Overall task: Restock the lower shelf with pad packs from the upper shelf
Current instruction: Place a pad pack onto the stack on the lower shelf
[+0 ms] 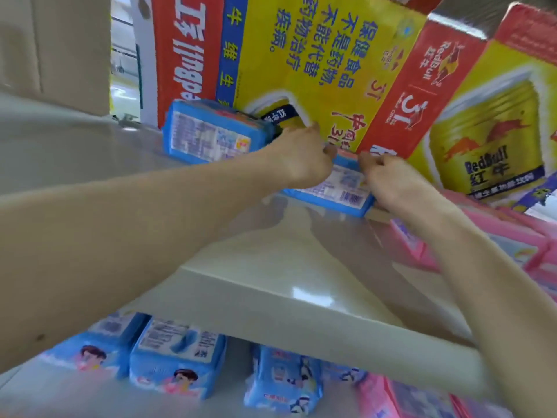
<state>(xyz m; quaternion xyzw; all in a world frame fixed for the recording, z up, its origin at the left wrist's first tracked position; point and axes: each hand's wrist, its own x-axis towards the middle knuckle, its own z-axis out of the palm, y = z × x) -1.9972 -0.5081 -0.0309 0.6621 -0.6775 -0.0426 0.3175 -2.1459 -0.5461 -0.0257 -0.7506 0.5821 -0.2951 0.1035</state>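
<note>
Both my arms reach onto the upper shelf point(271, 260). A blue pad pack point(340, 188) lies flat there, label side up. My left hand point(301, 158) grips its left end with curled fingers, and my right hand point(388, 176) grips its right end. A second blue pad pack point(211, 134) lies further left on the same shelf, untouched. Under the shelf board, the lower shelf point(223, 408) holds several blue pad packs point(177, 357) standing side by side.
Large red and yellow drink cartons point(316, 61) stand right behind the blue packs on the upper shelf. Pink packs point(512, 245) lie at the right on the upper shelf, and more pink packs point(416, 399) sit below at the right. A plain cardboard box point(54, 43) stands at upper left.
</note>
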